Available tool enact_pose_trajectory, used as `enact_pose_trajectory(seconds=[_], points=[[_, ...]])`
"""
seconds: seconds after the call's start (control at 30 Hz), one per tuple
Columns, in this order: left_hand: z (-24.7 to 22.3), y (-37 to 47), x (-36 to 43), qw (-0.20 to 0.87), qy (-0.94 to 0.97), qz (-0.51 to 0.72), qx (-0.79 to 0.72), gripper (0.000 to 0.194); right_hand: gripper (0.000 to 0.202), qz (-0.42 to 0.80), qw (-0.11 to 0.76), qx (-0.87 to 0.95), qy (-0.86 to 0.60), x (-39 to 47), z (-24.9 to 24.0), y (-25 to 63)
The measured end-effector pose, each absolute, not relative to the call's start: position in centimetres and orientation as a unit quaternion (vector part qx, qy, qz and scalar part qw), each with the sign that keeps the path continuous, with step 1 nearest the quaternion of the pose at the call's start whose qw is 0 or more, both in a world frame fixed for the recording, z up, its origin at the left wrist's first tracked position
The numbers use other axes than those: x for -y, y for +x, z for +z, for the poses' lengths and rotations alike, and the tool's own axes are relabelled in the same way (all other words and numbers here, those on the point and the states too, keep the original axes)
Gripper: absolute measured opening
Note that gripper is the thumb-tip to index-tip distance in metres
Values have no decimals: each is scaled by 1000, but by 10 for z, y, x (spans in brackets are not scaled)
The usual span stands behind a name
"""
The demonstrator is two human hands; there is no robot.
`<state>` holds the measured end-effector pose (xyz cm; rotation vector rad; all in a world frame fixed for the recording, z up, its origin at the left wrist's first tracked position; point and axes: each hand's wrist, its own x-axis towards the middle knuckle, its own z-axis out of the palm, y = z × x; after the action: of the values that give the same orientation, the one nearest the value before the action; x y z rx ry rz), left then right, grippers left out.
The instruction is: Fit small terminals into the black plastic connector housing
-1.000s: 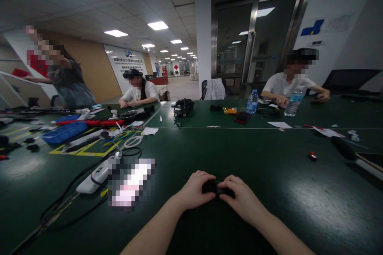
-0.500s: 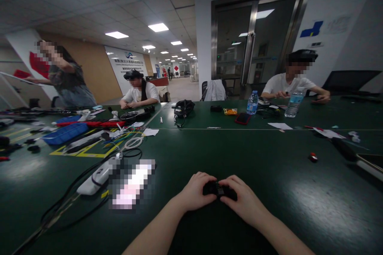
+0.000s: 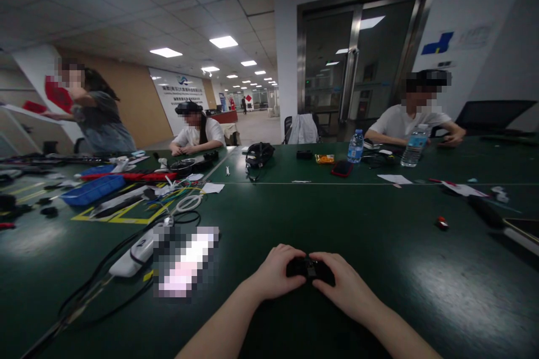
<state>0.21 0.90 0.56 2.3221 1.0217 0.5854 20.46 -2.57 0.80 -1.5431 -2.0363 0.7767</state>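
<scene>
Between my hands is a small black device (image 3: 310,270) with a paler patch in its middle; its exact kind is too dark to make out. My left hand (image 3: 280,272) curls round its left end, thumb below and fingers above. The right end is gripped the same way by my right hand (image 3: 341,277). Both hands rest low over the green table (image 3: 261,224), and my fingers cover much of the device. To the left of my left hand lies a blurred, brightly lit phone-like screen (image 3: 187,263).
A white power strip (image 3: 138,252) with black cables lies left. Farther back are a blue tray (image 3: 92,189), a black headset (image 3: 259,154), a red-edged phone (image 3: 341,168) and water bottles (image 3: 356,147). A small red object (image 3: 441,223) sits right. Co-workers sit across the table.
My hands keep their grip on the black device, almost unmoved. The person standing at the left has lowered an arm slightly, and the view has shifted a little.
</scene>
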Motion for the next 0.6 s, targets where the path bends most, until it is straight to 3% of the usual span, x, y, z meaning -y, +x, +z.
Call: enact_pose_trajectory(seconds=[0.6], points=[[7, 1, -8, 274, 858, 210, -381, 42, 43, 300, 232, 740, -555, 26, 10, 207]])
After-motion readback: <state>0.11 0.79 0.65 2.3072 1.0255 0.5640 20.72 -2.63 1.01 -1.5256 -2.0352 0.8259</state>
